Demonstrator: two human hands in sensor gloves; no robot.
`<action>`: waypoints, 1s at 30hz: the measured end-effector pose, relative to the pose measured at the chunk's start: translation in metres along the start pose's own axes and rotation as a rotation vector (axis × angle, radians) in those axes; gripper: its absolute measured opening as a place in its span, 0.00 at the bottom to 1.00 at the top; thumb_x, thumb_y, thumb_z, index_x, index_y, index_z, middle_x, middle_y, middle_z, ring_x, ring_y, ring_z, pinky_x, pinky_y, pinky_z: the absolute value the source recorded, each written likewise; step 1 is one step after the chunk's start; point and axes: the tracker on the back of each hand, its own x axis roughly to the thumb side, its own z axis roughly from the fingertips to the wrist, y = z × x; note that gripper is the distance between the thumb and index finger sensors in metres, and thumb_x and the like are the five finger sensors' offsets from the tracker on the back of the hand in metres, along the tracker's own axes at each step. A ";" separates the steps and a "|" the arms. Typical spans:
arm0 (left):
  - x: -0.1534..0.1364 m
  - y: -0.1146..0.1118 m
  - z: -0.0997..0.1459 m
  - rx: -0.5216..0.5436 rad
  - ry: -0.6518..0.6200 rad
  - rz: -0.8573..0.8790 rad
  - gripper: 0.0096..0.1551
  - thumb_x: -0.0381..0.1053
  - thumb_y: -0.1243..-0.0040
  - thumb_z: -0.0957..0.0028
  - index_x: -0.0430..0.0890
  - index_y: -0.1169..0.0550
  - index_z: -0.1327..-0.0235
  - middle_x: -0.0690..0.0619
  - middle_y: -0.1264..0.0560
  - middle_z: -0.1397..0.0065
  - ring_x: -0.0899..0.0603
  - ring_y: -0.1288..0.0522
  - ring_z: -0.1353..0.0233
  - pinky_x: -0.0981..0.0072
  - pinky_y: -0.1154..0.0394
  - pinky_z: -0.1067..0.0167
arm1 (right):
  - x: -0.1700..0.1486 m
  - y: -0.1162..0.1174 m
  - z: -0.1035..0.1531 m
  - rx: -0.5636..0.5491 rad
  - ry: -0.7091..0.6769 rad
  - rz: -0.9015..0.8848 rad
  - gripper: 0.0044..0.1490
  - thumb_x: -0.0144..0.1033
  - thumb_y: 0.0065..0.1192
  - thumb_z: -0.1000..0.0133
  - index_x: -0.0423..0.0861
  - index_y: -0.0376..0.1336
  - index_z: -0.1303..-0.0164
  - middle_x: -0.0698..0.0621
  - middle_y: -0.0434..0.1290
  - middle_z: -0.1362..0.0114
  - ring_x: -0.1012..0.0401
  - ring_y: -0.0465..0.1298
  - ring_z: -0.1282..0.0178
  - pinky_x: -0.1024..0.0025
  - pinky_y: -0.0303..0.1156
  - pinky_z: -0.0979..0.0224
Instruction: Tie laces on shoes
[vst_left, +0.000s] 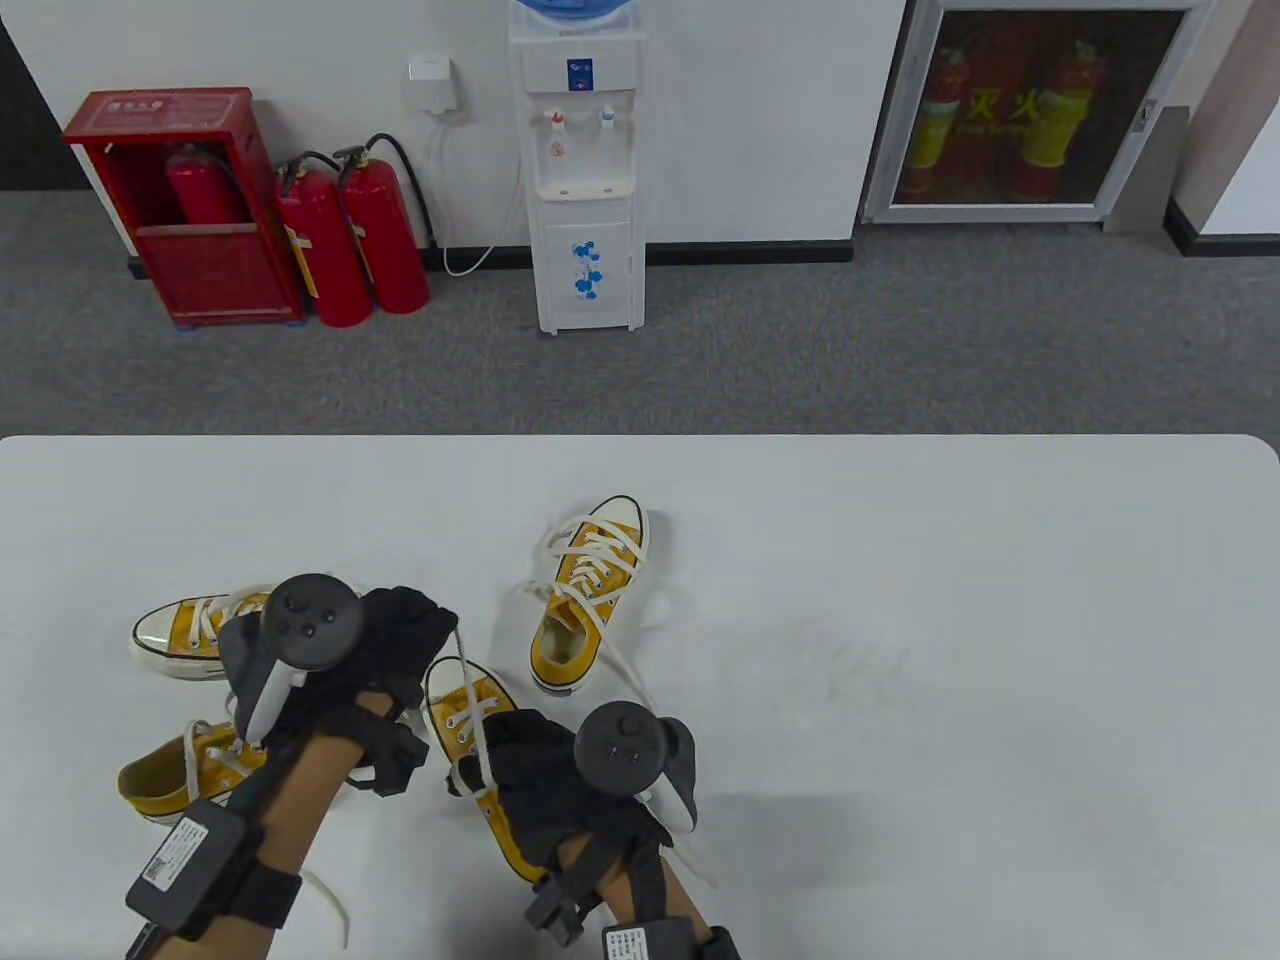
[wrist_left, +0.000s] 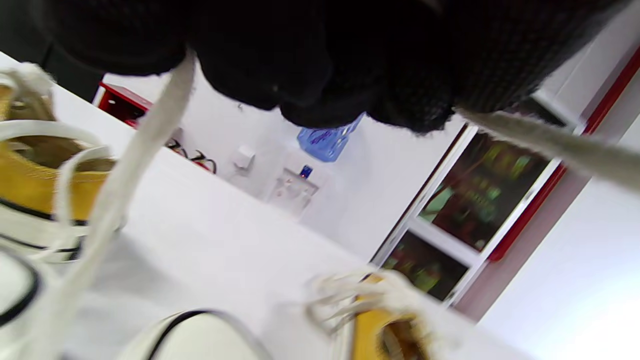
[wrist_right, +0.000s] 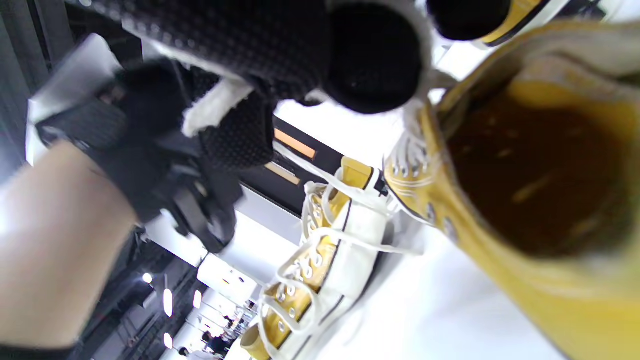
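Note:
A yellow sneaker (vst_left: 443, 712) lies on the white table (vst_left: 950, 620) between my two hands. My left hand (vst_left: 400, 625) is raised above its toe and grips one white lace end (vst_left: 466, 690), pulled taut upward. In the left wrist view that lace (wrist_left: 125, 165) runs down from my closed fingers (wrist_left: 300, 75). My right hand (vst_left: 530, 765) rests over the shoe's middle and pinches the other lace end near the eyelets. In the right wrist view the lace (wrist_right: 212, 107) passes between my fingertips (wrist_right: 372, 60), right next to the shoe's opening (wrist_right: 530, 175).
Three more yellow sneakers lie on the table: one at the centre (vst_left: 585, 600) with loose laces, one at the left (vst_left: 185, 630), one at the lower left (vst_left: 170, 775). The table's far edge (vst_left: 640, 437) runs behind them, with grey floor beyond it.

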 end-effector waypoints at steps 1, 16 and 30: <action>-0.002 -0.005 0.000 -0.014 0.005 -0.040 0.19 0.68 0.34 0.52 0.56 0.12 0.64 0.54 0.13 0.55 0.46 0.17 0.68 0.49 0.18 0.60 | -0.001 0.000 0.000 -0.007 0.001 -0.024 0.25 0.24 0.65 0.52 0.55 0.79 0.49 0.54 0.64 0.23 0.58 0.75 0.44 0.38 0.54 0.24; -0.016 -0.058 0.049 -0.054 -0.007 -0.292 0.21 0.72 0.35 0.54 0.57 0.11 0.69 0.54 0.12 0.58 0.47 0.17 0.71 0.50 0.18 0.63 | -0.017 -0.005 0.001 -0.083 0.035 -0.186 0.26 0.25 0.67 0.51 0.57 0.78 0.47 0.57 0.60 0.18 0.57 0.75 0.43 0.38 0.54 0.24; -0.038 -0.086 0.071 -0.081 -0.059 -0.081 0.22 0.72 0.37 0.53 0.57 0.10 0.70 0.55 0.11 0.58 0.46 0.16 0.70 0.49 0.17 0.62 | -0.023 -0.009 0.001 -0.106 0.068 -0.226 0.29 0.27 0.67 0.49 0.50 0.71 0.35 0.53 0.63 0.20 0.59 0.75 0.44 0.38 0.55 0.24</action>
